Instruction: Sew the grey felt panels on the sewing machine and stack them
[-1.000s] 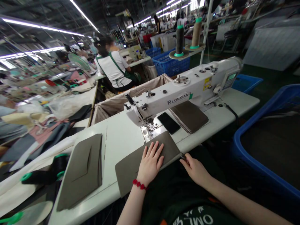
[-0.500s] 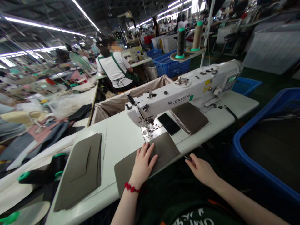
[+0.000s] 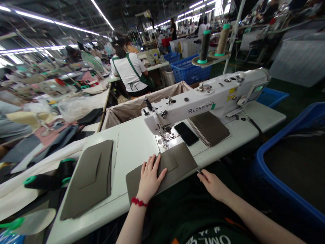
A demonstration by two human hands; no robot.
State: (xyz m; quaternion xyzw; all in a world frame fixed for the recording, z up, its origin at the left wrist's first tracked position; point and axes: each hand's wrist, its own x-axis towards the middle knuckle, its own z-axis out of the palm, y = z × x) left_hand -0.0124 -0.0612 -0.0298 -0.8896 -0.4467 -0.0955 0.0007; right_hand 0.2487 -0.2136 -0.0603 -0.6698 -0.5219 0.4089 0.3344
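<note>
My left hand (image 3: 149,178), with a red bracelet at the wrist, lies flat with its fingers spread on a grey-brown fabric panel (image 3: 182,157). A smaller patch (image 3: 169,162) of the same colour shows on the panel beside my thumb. The panel's far edge lies close to the needle area of a white sewing machine (image 3: 188,108). My right hand (image 3: 213,183) is closed around a small dark tool (image 3: 199,171) at the table's front edge, near the panel's right corner. Fingers hide most of the tool, so its kind is unclear.
A stack of similar panels (image 3: 88,179) lies left; another stack (image 3: 209,127) sits under the machine arm beside a black phone (image 3: 186,133). Thread cones (image 3: 204,45) stand behind. A blue bin (image 3: 261,159) is at right. A person in a white shirt (image 3: 130,73) sits beyond.
My left hand has slid a little left over the panel, uncovering more of the small patch. The right hand with the tool has come closer to the panel's corner. The view has shifted slightly.
</note>
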